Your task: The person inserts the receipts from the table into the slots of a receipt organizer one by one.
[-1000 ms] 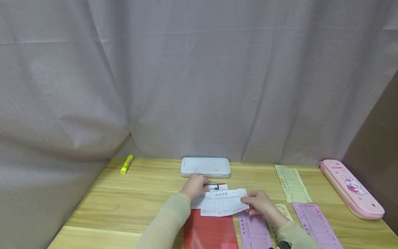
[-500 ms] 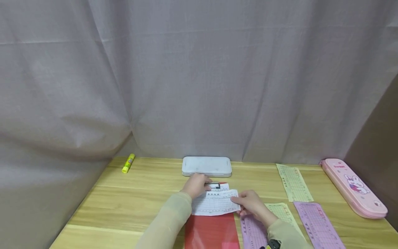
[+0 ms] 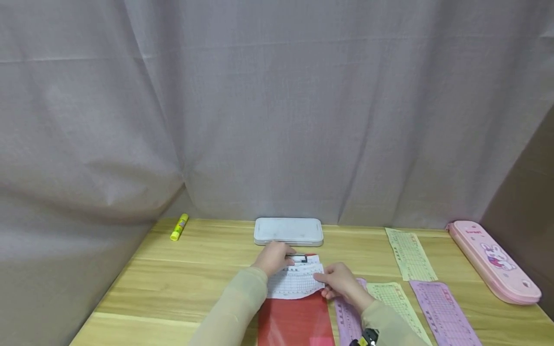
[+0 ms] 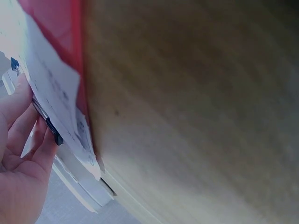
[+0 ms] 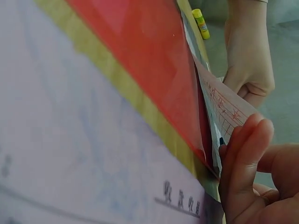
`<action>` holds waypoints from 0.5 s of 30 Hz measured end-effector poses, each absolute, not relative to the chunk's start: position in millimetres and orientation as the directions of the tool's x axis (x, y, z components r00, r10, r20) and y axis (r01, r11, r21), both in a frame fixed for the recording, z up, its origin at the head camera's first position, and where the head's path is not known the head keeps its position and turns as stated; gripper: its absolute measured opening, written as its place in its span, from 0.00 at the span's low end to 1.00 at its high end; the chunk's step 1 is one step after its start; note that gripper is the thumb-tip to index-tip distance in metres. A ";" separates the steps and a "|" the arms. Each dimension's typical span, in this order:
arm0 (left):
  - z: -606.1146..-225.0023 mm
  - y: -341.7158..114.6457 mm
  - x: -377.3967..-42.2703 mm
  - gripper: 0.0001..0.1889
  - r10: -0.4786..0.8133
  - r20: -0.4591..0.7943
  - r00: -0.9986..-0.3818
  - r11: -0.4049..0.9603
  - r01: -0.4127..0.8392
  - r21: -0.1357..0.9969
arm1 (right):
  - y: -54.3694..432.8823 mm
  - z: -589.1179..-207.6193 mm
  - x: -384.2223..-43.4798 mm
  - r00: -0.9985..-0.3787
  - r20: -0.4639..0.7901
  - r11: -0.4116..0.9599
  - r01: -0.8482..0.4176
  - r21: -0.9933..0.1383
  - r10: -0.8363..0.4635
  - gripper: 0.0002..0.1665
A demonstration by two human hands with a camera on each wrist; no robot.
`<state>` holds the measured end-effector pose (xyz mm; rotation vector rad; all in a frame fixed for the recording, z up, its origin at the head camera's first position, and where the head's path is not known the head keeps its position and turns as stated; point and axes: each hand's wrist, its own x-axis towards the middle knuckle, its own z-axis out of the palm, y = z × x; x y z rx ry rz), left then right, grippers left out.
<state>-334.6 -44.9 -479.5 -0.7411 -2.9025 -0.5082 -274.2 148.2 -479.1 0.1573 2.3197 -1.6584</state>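
My left hand [image 3: 272,258] pinches the metal clip [image 3: 301,259] at the top of a red folder [image 3: 296,322]; in the left wrist view, thumb and fingers lie on either side of the clip's wire [image 4: 45,117]. A white printed receipt slip [image 3: 294,284] lies over the folder's upper part, just below the clip, its left end behind my left hand. My right hand [image 3: 339,281] pinches that slip's right edge between thumb and fingers. Another white slip [image 3: 312,259] shows under the clip. From the right wrist, the held slip [image 5: 229,109] bows up off the folder.
A pale flat case [image 3: 288,230] sits just behind the folder. Purple slips [image 3: 445,312] and yellow slips [image 3: 396,302] lie at the right, one purple slip partly under my right forearm. Further right is a pink pencil case [image 3: 493,262]; a yellow glue stick [image 3: 179,227] lies far left.
My right hand has moved left with the white slip, which now lines up over the folder below the clip. My left hand stays at the clip.
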 end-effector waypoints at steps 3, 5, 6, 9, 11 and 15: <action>-478.8 -45.3 -334.5 0.13 0.451 0.178 -0.875 0.822 0.485 0.300 | 145.3 -479.1 -276.1 -0.953 -0.295 0.347 0.256 -0.902 -0.062 0.09; -478.6 -45.2 -334.7 0.13 0.450 0.178 -0.875 0.822 0.483 0.301 | 143.9 -479.6 -277.9 -0.952 -0.300 0.355 0.262 -0.897 -0.055 0.10; -478.7 -44.9 -334.8 0.13 0.449 0.176 -0.876 0.822 0.482 0.302 | 143.6 -480.2 -278.6 -0.952 -0.303 0.357 0.266 -0.895 -0.051 0.11; -478.7 -44.5 -334.6 0.13 0.449 0.175 -0.876 0.823 0.482 0.300 | 143.0 -481.6 -279.8 -0.948 -0.315 0.366 0.278 -0.888 -0.043 0.12; -478.5 -44.5 -334.1 0.14 0.451 0.176 -0.875 0.823 0.484 0.297 | 142.7 -482.5 -280.0 -0.946 -0.320 0.374 0.283 -0.883 -0.041 0.11; -478.2 -45.1 -333.5 0.14 0.449 0.165 -0.878 0.825 0.478 0.302 | 141.8 -483.7 -280.1 -0.944 -0.326 0.364 0.290 -0.885 -0.041 0.10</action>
